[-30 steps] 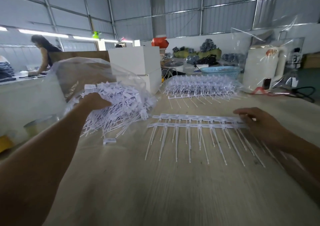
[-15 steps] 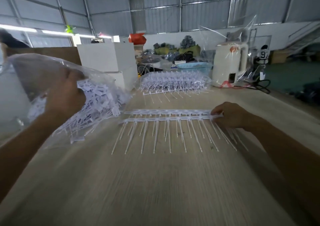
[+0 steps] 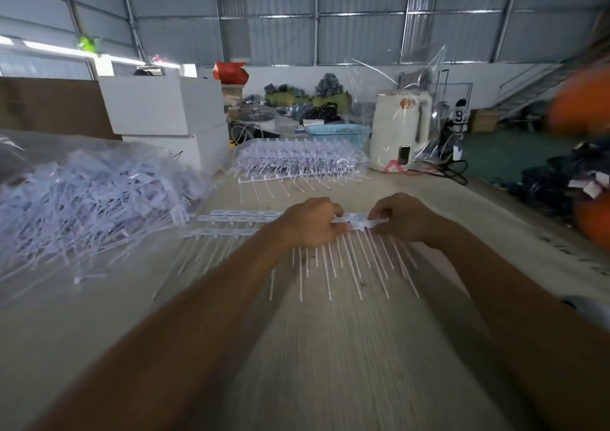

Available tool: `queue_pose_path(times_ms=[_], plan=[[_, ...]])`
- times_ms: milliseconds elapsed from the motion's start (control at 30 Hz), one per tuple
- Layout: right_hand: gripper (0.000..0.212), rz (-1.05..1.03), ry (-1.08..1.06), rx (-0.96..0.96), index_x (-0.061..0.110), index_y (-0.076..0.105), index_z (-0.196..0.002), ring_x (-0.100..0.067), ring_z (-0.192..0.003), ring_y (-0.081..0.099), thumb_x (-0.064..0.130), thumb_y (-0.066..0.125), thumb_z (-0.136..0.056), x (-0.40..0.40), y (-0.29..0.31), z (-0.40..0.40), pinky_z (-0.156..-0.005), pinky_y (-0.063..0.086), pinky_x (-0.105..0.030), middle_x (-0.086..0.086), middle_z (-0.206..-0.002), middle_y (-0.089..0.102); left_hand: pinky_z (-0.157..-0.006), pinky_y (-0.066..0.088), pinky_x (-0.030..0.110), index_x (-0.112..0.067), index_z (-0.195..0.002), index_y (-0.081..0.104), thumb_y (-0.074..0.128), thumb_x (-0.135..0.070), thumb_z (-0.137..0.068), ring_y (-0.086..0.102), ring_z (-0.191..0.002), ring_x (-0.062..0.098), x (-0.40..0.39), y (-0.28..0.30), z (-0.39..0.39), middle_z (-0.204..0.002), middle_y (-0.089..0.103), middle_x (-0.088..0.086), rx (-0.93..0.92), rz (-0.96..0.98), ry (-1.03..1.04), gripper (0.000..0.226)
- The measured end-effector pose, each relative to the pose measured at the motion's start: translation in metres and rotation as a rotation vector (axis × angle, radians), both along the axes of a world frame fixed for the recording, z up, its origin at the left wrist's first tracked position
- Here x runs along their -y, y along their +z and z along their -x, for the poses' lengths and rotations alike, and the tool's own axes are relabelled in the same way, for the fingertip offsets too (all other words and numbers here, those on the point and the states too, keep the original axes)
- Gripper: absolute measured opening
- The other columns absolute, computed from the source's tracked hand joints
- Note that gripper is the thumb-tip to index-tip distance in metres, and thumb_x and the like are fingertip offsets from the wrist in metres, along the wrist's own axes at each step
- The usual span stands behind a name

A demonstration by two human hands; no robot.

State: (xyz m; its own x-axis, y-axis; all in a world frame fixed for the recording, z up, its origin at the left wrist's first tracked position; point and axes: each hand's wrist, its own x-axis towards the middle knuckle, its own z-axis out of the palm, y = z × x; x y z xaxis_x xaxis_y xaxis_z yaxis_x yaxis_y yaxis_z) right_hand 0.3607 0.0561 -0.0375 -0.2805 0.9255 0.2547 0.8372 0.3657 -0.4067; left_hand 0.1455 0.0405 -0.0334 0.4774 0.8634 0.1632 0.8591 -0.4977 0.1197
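Two white plastic strips of ties lie across the wooden table, their thin tails pointing toward me. My left hand and my right hand sit side by side on the right part of the strips, fingers curled over the top bar. A short length of bar shows between them. At the left lies a clear bag of loose white ties, with no hand on it.
A stack of tie strips in clear wrap lies farther back. White boxes, a blue basket and a white jug stand behind. Orange blurred shapes and dark goods are at the right.
My left hand let go of the bag of loose ties and came right onto the strips beside my right hand. The bag now rests on the table.
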Motion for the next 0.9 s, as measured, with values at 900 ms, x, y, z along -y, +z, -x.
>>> queue_pose_path(times_ms=[900], plan=[[0.007,0.044,0.244,-0.538,0.007,0.066,-0.097,-0.011,-0.064,0.059,0.014,0.068,-0.095,0.03,0.045,-0.006,-0.058,0.051,-0.024,-0.012,-0.072,0.062,-0.059,0.039,0.034,-0.014,-0.089,0.059,0.04,-0.028,-0.107,0.051,-0.065,0.022,0.008,0.01,-0.016,-0.071,0.053,0.001,0.375,-0.19,-0.033,0.03]])
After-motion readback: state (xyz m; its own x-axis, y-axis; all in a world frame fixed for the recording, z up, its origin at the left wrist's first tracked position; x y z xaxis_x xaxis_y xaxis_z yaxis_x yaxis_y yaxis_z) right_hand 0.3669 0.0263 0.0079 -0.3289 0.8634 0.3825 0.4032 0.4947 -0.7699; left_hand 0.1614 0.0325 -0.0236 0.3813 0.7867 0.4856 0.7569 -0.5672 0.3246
